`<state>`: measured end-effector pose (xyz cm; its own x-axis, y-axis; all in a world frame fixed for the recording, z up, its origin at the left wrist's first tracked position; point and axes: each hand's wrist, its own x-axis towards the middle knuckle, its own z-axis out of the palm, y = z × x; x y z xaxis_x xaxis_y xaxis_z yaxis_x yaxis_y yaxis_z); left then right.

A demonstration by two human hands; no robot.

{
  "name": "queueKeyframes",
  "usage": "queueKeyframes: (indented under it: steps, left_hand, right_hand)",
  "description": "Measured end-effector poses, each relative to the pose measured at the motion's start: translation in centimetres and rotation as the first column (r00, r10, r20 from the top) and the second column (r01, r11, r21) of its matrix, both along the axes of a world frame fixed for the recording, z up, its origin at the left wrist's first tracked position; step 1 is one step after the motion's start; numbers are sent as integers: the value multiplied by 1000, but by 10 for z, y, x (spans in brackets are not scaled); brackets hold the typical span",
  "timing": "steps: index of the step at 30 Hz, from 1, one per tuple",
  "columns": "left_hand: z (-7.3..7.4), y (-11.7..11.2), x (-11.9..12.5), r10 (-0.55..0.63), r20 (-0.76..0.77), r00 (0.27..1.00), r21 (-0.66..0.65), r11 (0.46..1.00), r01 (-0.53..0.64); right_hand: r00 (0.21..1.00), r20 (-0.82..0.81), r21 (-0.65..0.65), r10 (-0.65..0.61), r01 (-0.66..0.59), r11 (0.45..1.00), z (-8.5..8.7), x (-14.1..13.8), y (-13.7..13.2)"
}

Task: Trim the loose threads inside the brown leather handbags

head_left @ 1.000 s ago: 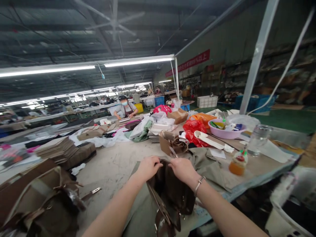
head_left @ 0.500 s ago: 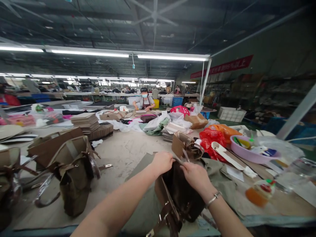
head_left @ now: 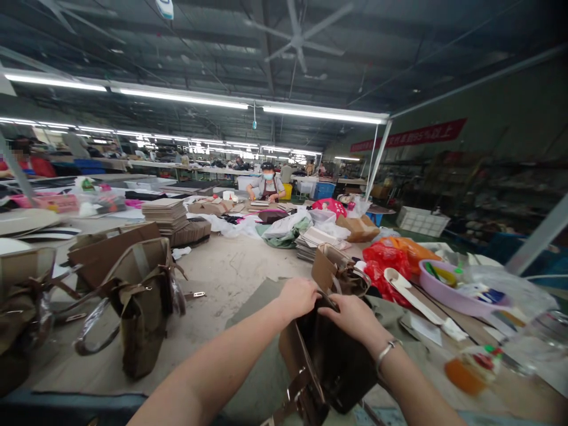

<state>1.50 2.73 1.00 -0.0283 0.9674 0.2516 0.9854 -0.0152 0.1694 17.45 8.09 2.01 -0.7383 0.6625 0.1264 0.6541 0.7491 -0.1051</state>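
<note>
A dark brown handbag [head_left: 341, 361] stands on the table right before me, its mouth spread and its buckled straps hanging toward me. My left hand [head_left: 299, 297] is closed on the bag's far top edge. Close beside it, my right hand [head_left: 355, 316] pinches the same edge, thumb toward the left hand; a bracelet circles that wrist. Under the bag lies a grey-green cloth [head_left: 257, 331]. Just beyond my hands sits another brown bag [head_left: 326, 266], partly hidden by them.
Olive-brown bags [head_left: 144, 319] stand at the left, near stacked boards [head_left: 164, 218]. On the right are a red plastic bag [head_left: 385, 266], a lilac basin [head_left: 461, 296] and a bottle of orange liquid [head_left: 470, 373]. A masked person [head_left: 267, 186] works across the table.
The view has shifted, so the scene sits slightly farther right. My right hand has come nearer the left along the bag's edge, and the bag's upper edge is bent between them.
</note>
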Motion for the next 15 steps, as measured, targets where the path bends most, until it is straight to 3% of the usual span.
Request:
queueKeyframes:
  steps: [5, 11, 15]
  left_hand:
    - [3, -3, -1, -4, 23, 1000, 7, 1000, 4]
    - [10, -12, 1, 59, 158, 986, 3, 998, -60]
    - [4, -24, -8, 58, 230, 972, -117, 993, -31]
  right_hand:
    - [999, 41, 58, 5, -8, 998, -3, -9, 4]
    - [996, 70, 128, -51, 41, 991, -8, -8, 5]
    - [996, 52, 153, -71, 63, 986, -9, -5, 7]
